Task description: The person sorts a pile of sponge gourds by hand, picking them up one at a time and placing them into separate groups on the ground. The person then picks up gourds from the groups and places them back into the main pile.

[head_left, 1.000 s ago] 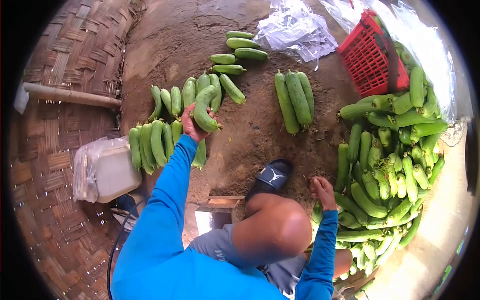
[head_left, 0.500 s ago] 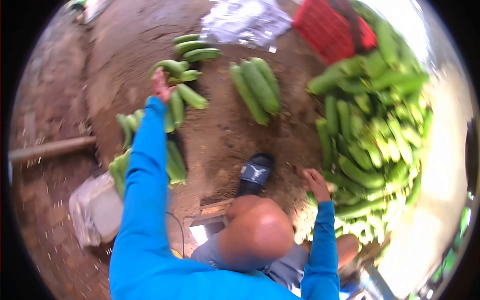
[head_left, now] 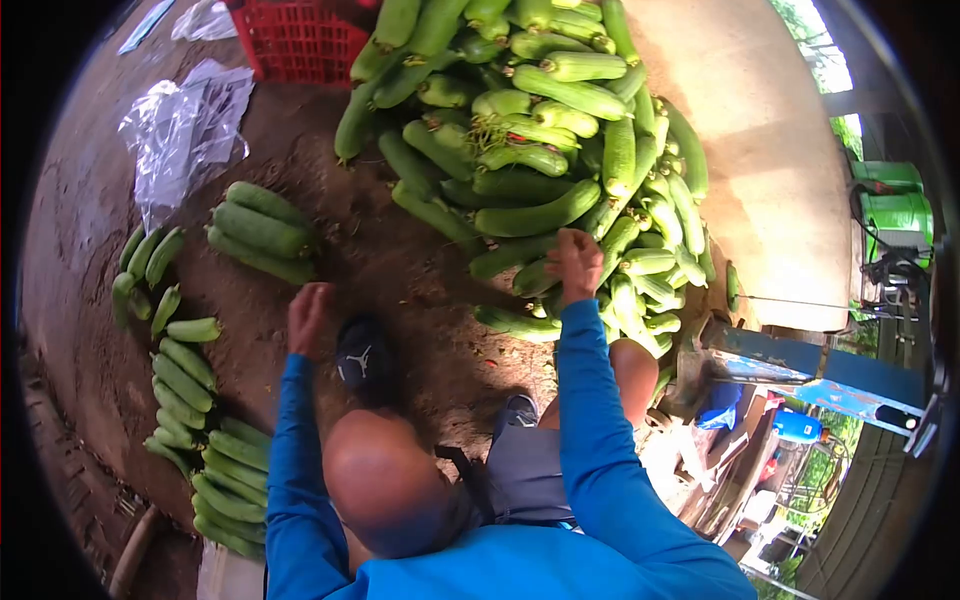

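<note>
Left hand (head_left: 308, 318) pulled back empty, loosely open over bare dirt (head_left: 420, 275); right hand (head_left: 575, 262) on gourd pile (head_left: 540, 215) edge, grip unclear

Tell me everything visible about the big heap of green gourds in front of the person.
The heap of gourds is a loose pile of many long, smooth-skinned green fruits, straight and curved, in mixed sizes, lying crisscross on the bare earth floor. Its far edge reaches up beside the red crate, and a pale concrete slab borders its right side. The right hand rests on gourds at the near edge; whether it grips one cannot be told.
</note>
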Tool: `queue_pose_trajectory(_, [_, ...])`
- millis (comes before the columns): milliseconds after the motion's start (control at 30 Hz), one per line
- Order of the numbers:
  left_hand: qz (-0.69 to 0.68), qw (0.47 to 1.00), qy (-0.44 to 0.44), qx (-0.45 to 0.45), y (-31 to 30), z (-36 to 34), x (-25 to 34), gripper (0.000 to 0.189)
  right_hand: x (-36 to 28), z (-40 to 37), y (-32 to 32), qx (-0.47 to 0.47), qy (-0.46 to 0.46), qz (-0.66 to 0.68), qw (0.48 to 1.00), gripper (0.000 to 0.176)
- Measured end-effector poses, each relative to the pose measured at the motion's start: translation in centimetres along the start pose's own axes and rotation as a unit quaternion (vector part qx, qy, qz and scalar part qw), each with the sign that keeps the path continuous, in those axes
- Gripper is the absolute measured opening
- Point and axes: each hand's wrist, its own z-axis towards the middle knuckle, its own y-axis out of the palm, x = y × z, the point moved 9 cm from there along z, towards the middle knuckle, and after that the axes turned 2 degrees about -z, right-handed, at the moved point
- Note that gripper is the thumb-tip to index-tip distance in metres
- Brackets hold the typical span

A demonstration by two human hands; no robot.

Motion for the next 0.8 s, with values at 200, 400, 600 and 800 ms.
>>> queue_pose_trajectory(200, [0.063,0.985,-0.009,-0.161,13.2,1.9,5.4,0.022,0.9,6.9,-1.9,-0.059,0.180,-0.124,0.974,0.067])
queue_pose_trajectory(400, [0.121,0.971,0.092,-0.186,15.8,1.2,10.0,0.024,5.5,13.4,1.2,0.120,-0.231,-0.490,0.832,0.069])
queue_pose_trajectory(600, [0.212,0.947,0.218,-0.108,12.8,-1.6,15.4,0.037,-6.9,1.8,3.4,-0.062,-0.110,-0.001,0.992,0.046])
queue_pose_trajectory(800, [0.393,0.863,0.316,-0.032,11.7,-5.5,19.6,0.057,-13.6,-7.6,13.3,-0.321,-0.125,-0.056,0.937,0.039])
